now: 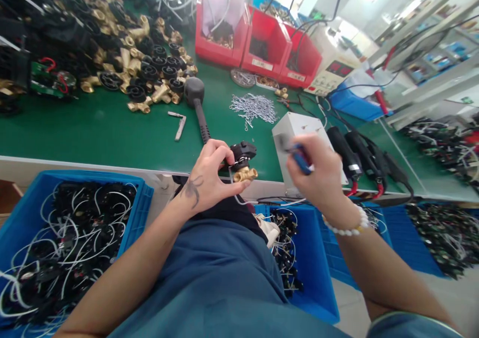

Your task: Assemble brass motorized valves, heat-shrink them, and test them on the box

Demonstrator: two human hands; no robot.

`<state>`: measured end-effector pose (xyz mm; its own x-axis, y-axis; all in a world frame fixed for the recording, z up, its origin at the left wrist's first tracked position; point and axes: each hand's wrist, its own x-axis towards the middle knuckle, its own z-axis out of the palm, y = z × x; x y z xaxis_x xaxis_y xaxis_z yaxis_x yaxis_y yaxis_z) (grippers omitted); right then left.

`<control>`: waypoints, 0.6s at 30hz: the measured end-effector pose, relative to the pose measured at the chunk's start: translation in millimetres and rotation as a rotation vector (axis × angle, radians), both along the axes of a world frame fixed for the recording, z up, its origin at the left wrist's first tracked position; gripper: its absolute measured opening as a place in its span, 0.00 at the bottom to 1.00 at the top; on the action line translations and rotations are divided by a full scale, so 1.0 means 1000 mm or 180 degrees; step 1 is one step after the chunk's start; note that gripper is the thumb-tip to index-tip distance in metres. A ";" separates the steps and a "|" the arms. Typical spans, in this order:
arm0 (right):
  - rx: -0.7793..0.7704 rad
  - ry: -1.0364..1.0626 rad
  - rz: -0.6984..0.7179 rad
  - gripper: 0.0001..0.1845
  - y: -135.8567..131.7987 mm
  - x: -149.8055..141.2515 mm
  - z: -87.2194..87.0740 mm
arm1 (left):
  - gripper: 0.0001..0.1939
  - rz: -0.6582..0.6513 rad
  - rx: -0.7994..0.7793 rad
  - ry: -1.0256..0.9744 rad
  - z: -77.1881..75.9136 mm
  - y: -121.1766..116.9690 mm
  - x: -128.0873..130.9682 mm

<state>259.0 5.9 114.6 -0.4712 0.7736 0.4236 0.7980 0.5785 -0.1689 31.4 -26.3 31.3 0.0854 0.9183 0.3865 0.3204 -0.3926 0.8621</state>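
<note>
My left hand (209, 175) is closed around a small valve assembly (243, 162), a black plastic top on a brass fitting, held just above the front edge of the green bench (93, 128). My right hand (318, 175) is closed on a blue-handled tool (301, 159), raised to the right of the valve and blurred by motion. A white bead bracelet sits on my right wrist. The tool's tip is hidden by blur.
A heap of brass and black valve parts (142, 68) fills the bench's far left. A black mallet (196, 101), loose metal clips (254, 106), a white box (299, 128), red bins (262, 43) and black probes (355, 158) lie beyond. Blue crates (138, 213) of wired parts flank my lap.
</note>
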 end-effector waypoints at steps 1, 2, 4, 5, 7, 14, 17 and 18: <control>-0.0353 -0.0390 0.0127 0.09 0.000 -0.001 0.000 | 0.19 0.0004 -0.0006 0.0015 0.000 0.000 0.000; -0.0658 -0.0727 0.0207 0.09 0.001 -0.001 0.000 | 0.19 0.0000 -0.0011 0.0028 0.001 0.000 0.000; -0.0729 -0.0808 0.0138 0.10 0.001 -0.001 0.002 | 0.18 -0.0011 -0.0011 0.0043 0.002 -0.001 0.000; -0.0465 -0.0534 0.0023 0.09 0.001 0.000 0.002 | 0.18 -0.0014 -0.0004 0.0055 0.003 -0.001 0.000; 0.0234 0.0191 -0.0203 0.08 0.000 0.000 0.001 | 0.19 -0.0005 0.0016 0.0103 0.003 -0.001 0.001; -0.0688 -0.0866 0.0328 0.09 -0.003 -0.007 -0.002 | 0.19 -0.0062 0.0141 0.0234 0.001 0.000 0.003; 0.0150 0.0233 -0.0069 0.09 -0.003 -0.006 0.001 | 0.19 -0.0015 0.0110 0.0233 0.001 0.000 0.002; 0.0336 0.0448 -0.0127 0.08 -0.002 -0.005 0.001 | 0.19 0.0003 0.0090 0.0227 0.000 0.000 0.002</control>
